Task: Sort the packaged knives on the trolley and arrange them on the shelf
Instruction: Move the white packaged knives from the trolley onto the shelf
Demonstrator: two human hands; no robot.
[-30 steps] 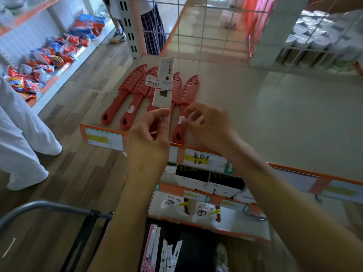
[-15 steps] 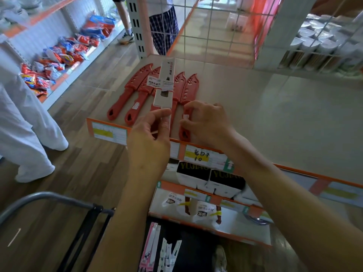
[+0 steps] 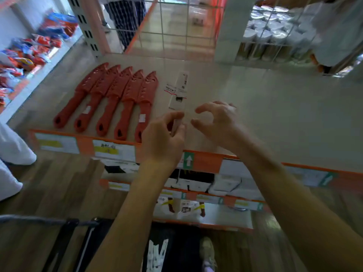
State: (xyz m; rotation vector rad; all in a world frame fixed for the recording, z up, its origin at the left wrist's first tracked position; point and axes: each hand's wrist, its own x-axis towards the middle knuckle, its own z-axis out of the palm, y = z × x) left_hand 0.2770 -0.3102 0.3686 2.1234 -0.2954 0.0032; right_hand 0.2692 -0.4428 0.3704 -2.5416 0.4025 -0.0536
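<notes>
Several red sheathed knives [image 3: 125,99] lie side by side on the beige shelf [image 3: 275,114], handles toward me. Just to their right, a white packaged knife [image 3: 177,91] lies flat on the shelf. My left hand [image 3: 161,138] pinches its near end between thumb and fingers. Close beside the pack on the right, my right hand [image 3: 216,120] hovers with curled, spread fingers and nothing in it.
The shelf's orange front rail [image 3: 206,160] carries price labels. Boxed knives [image 3: 188,183] fill the lower shelves. The trolley's grey handle [image 3: 39,219] is at lower left. A wire grid [image 3: 176,26] backs the shelf. People stand at the left and behind.
The white packaged knife went from upright over the red knives to flat on the shelf at their right. My right hand left the red knife's handle and opened.
</notes>
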